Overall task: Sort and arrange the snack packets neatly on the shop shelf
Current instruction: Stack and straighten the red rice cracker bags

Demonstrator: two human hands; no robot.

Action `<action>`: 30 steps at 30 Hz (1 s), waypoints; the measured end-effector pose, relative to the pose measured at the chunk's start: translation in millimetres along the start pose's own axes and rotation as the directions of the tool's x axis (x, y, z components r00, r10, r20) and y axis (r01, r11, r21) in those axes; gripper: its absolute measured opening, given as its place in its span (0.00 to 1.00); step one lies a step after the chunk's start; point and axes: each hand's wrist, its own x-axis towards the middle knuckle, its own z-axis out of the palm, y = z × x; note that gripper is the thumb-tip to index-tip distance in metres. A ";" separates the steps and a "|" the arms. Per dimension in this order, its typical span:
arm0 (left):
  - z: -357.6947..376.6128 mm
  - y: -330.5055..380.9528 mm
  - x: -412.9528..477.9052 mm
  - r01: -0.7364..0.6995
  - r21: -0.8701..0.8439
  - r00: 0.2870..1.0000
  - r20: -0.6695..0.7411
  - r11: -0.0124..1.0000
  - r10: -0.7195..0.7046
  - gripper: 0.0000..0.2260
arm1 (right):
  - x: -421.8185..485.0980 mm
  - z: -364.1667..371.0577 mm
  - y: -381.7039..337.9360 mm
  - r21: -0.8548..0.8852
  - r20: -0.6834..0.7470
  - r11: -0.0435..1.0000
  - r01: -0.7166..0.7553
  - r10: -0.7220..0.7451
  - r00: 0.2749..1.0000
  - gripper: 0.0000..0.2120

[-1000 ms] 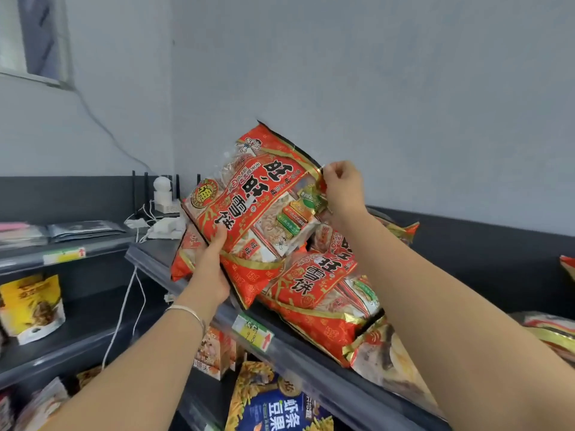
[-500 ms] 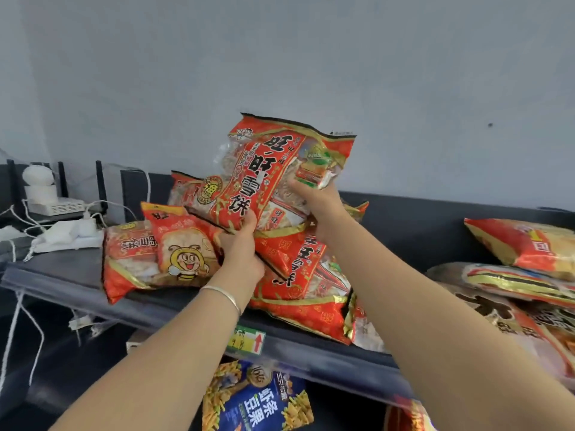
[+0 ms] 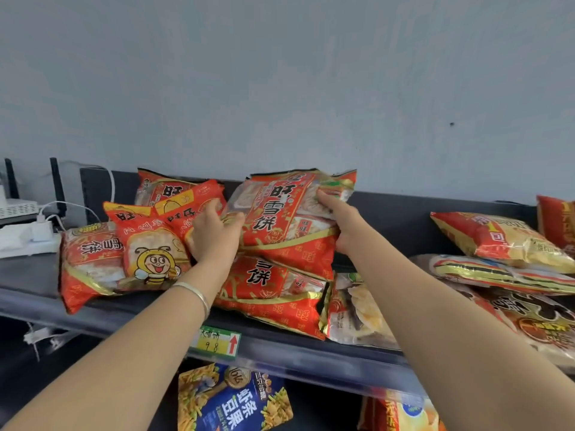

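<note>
A large red rice-cracker packet point(image 3: 289, 219) lies on top of a matching red packet point(image 3: 273, 290) on the dark top shelf point(image 3: 311, 356). My left hand point(image 3: 214, 234) grips its left edge, thumb on top. My right hand point(image 3: 339, 219) holds its right edge, fingers curled round the packet's side. Left of them sit a smaller red packet with a cartoon bee point(image 3: 149, 256), another red packet point(image 3: 193, 206) leaning behind it, and a red packet point(image 3: 87, 265) lying flat at the far left.
To the right lie red and gold packets point(image 3: 497, 237), a striped one point(image 3: 497, 275) and a pale packet point(image 3: 357, 312). A white router, plug and cables point(image 3: 28, 225) occupy the shelf's left end. A blue snack bag point(image 3: 233, 402) stands on the shelf below. A price tag point(image 3: 217, 342) marks the shelf edge.
The raised red packet has come down from mid-air onto the packet below it. Both hands moved down with it and now hold its two sides.
</note>
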 end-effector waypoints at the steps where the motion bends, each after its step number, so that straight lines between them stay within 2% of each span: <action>1: -0.1 -1.0 -1.6 -0.105 0.141 0.994 0.045 0.985 0.099 0.27 | 6.0 3.4 5.9 -0.044 0.025 0.998 -0.051 0.052 0.998 0.35; 3: 3.2 -4.2 -7.0 -0.263 0.354 0.954 0.234 0.898 0.187 0.28 | 23.1 7.4 17.3 -0.201 0.042 0.974 -0.102 0.113 0.993 0.39; 5: 7.5 -8.2 -14.3 -0.330 0.512 0.916 0.378 0.793 0.137 0.27 | 44.7 4.8 25.3 -0.322 0.038 0.938 -0.129 0.149 0.988 0.42; 6: 8.6 -10.1 -16.5 -0.340 0.549 0.911 0.393 0.764 0.123 0.26 | 38.8 3.3 24.2 -0.360 0.023 0.922 -0.144 0.163 0.986 0.43; 7: 8.7 -10.4 -18.3 -0.350 0.570 0.912 0.389 0.744 0.130 0.26 | 29.0 2.9 19.4 -0.378 -0.026 0.913 -0.155 0.158 0.987 0.41; 10: 10.2 -7.0 -19.9 -0.362 0.596 0.917 0.368 0.717 0.158 0.26 | 8.4 -9.4 6.9 -0.398 -0.128 0.908 -0.131 0.086 0.988 0.24; 12: 11.8 -7.7 -19.9 -0.356 0.595 0.921 0.355 0.720 0.162 0.26 | 12.7 -20.0 6.8 -0.405 -0.180 0.905 -0.128 0.059 0.982 0.19; 14: 12.1 -10.9 -21.5 -0.363 0.591 0.921 0.344 0.720 0.182 0.26 | 13.0 -24.7 12.7 -0.381 -0.128 0.917 -0.114 0.070 0.989 0.19; 17: 9.8 -17.2 -22.5 -0.380 0.584 0.917 0.343 0.718 0.206 0.26 | 25.2 -24.4 26.9 -0.426 -0.123 0.880 -0.211 0.175 0.977 0.18; 20: 7.6 -18.8 -24.1 -0.376 0.584 0.919 0.331 0.719 0.212 0.26 | 62.0 -28.1 42.0 -0.434 -0.136 0.874 -0.218 0.175 0.975 0.15; 23: 6.5 -20.4 -25.5 -0.350 0.596 0.930 0.312 0.723 0.193 0.27 | 52.4 -26.1 42.2 -0.465 -0.114 0.856 -0.227 0.196 0.974 0.12; 26: 4.0 -21.5 -24.8 -0.318 0.593 0.937 0.317 0.739 0.148 0.27 | 58.9 -26.1 49.7 -0.442 -0.038 0.863 -0.243 0.252 0.967 0.08; 30: 1.9 -24.8 -23.9 -0.291 0.604 0.946 0.297 0.742 0.129 0.27 | 59.9 -25.8 51.7 -0.340 0.045 0.903 -0.263 0.295 0.954 0.08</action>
